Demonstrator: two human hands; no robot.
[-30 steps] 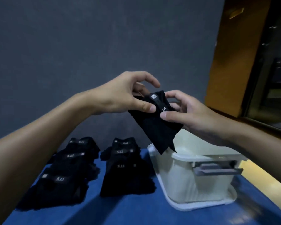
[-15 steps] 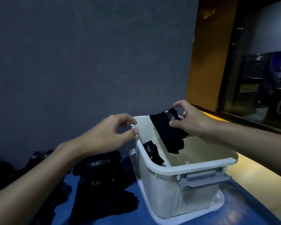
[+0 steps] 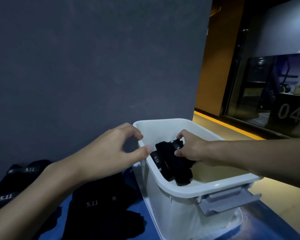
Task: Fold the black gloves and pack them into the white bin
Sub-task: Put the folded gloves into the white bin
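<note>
The white bin (image 3: 197,189) stands on the blue table (image 3: 135,207), right of centre. My right hand (image 3: 190,149) is down inside it and pinches a folded black glove (image 3: 168,149) by its labelled cuff. That glove lies over another black glove (image 3: 156,159) with a 5.11 strap against the bin's left wall. My left hand (image 3: 109,153) is at the bin's far left rim, thumb and curled fingers on either side of the edge. More black gloves lie in piles to the left, one pile (image 3: 97,203) close to the bin and another (image 3: 16,184) at the frame's edge.
The bin has a grey latch handle (image 3: 227,201) on its near end and sits on a white lid (image 3: 235,220). A dark grey wall (image 3: 93,66) rises just behind the table. To the right are a yellow-lit floor and a glass door (image 3: 275,92).
My right hand carried the folded glove from mid-air down into the bin, onto the glove inside. My left hand let go of it and moved to the bin's left rim.
</note>
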